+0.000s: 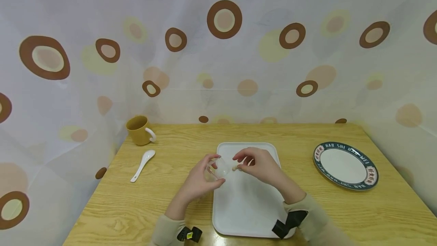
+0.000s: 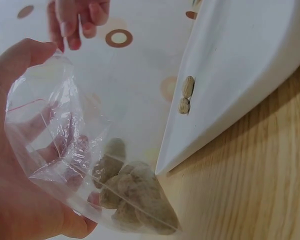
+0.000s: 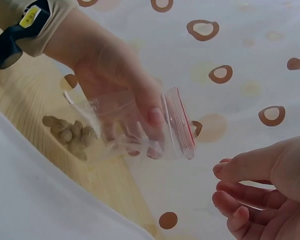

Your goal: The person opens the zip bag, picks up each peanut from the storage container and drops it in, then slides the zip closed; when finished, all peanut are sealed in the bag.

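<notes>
We see the left hand [image 1: 201, 179] pinching a clear bag [image 2: 82, 150] between curled fingers, its red-lined mouth toward the right hand [image 1: 259, 164]; several peanuts [image 2: 135, 195] sit at the bag's bottom. The bag hangs over the left edge of the white tray [image 1: 249, 215]. The right hand's fingers are loosely bent, slightly apart, and we see nothing between them; just beside them a loose peanut [image 2: 188, 86] lies on the tray, nearer its left edge. Around these, we find a yellow mug [image 1: 138, 135] at the tabletop's [image 1: 177, 143] far left corner, a white spoon [image 1: 143, 164] along its left edge and a blue-rimmed plate [image 1: 345, 165] toward its right edge.
</notes>
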